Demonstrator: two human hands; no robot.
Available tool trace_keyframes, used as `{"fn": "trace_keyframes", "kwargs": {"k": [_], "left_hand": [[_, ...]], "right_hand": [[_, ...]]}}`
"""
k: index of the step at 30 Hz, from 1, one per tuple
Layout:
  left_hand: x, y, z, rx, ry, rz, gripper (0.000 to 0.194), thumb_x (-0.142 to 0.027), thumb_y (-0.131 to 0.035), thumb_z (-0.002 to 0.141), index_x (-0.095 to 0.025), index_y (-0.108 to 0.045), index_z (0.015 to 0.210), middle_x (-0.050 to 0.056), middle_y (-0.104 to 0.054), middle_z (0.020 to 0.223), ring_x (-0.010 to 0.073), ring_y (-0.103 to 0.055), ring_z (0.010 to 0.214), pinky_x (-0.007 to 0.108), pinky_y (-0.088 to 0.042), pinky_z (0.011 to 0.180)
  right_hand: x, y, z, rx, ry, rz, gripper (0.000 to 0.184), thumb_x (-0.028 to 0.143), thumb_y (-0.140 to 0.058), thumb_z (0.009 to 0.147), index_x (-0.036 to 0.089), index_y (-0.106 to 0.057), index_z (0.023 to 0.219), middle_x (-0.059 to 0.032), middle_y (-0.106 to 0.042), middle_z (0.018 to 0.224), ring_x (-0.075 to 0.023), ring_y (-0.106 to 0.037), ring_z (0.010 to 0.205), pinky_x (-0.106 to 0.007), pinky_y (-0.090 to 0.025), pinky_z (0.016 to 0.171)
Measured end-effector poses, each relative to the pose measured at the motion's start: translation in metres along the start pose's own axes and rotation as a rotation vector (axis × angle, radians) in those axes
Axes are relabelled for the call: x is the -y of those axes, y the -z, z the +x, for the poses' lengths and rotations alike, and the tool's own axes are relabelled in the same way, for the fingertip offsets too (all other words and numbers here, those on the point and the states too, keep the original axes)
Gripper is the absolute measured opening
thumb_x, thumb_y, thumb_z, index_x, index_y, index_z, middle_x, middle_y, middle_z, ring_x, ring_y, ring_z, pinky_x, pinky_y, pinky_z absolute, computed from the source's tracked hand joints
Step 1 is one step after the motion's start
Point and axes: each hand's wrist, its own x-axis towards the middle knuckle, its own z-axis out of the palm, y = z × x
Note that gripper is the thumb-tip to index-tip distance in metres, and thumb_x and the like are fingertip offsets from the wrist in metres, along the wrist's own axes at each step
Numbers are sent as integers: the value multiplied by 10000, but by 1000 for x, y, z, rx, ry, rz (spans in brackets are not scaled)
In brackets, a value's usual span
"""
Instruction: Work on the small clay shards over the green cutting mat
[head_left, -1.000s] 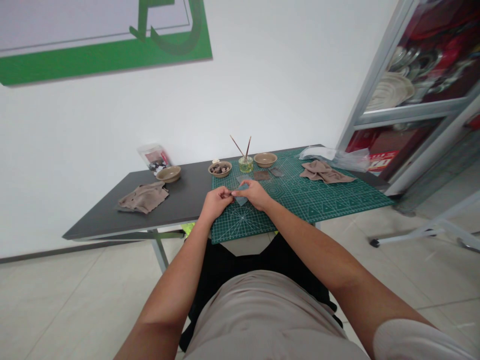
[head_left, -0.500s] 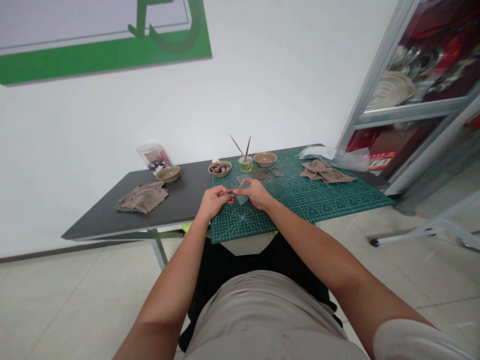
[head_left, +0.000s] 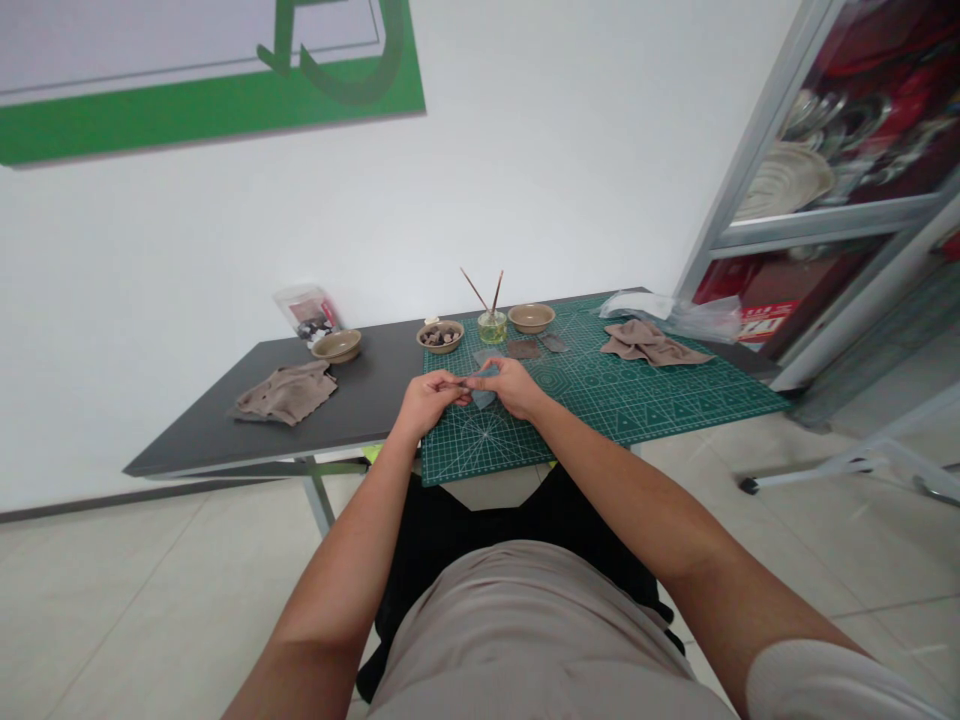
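Note:
My left hand is closed in a pinch on a small dark piece, mostly covered by the fingers, its kind unclear. Against it, my right hand is closed on a thin blue-grey sheet that hangs below the fingers. Both hands meet just over the green cutting mat. Behind them on the mat lie a brown flat piece and a grey flat piece. A bowl of small dark and brown lumps stands behind my left hand, beside a glass jar of yellowish liquid with two thin sticks.
Another bowl stands right of the jar, a third bowl at left near a clear plastic container. Brown cloths lie at left and right, the right one by a plastic bag. A white wall backs the table.
Both hands stay in nearly the same place, with only slight finger movement around the small piece and the sheet. Nothing else on the table has moved.

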Motion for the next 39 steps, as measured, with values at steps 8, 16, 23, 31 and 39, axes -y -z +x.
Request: {"fn": "trace_keyframes", "kwargs": {"k": [8, 16, 23, 31, 39], "left_hand": [[-1, 2, 2, 20, 13, -34, 336, -364, -833, 590, -154, -638, 767, 29, -729, 703, 187, -705, 651, 347, -592, 690], [-2, 4, 2, 70, 16, -68, 314, -319, -821, 615, -146, -621, 784, 33, -729, 693, 161, -690, 612, 292, -568, 627], [1, 3, 5, -17, 22, -81, 369, -344, -817, 612, -147, -609, 845, 22, -718, 699, 164, -695, 654, 326, -582, 693], [4, 3, 7, -40, -37, -20, 348, -386, -798, 633, -156, -653, 850, 7, -701, 711, 155, -678, 679, 337, -566, 761], [2, 1, 5, -65, -16, 44, 277, -336, -811, 605, -164, -688, 783, 5, -702, 692, 164, -663, 652, 346, -563, 742]], "right_hand": [[2, 0, -1, -6, -19, 71, 568, 369, -931, 364, 191, -496, 682, 30, -639, 596, -128, -576, 547, -246, -414, 536], [-1, 2, 1, 6, -4, 74, 569, 381, -928, 388, 195, -478, 682, 67, -584, 539, -106, -539, 499, -224, -378, 497], [-1, 0, 3, -32, 1, 93, 568, 397, -925, 400, 196, -488, 701, 38, -637, 627, -122, -581, 549, -250, -448, 529], [-3, -1, 5, -46, -7, 92, 498, 388, -908, 450, 186, -551, 733, 53, -606, 602, -118, -574, 559, -252, -461, 547], [-6, 1, 6, -17, -1, 60, 458, 379, -902, 489, 168, -584, 742, 39, -608, 613, -108, -555, 548, -249, -446, 544]]}}
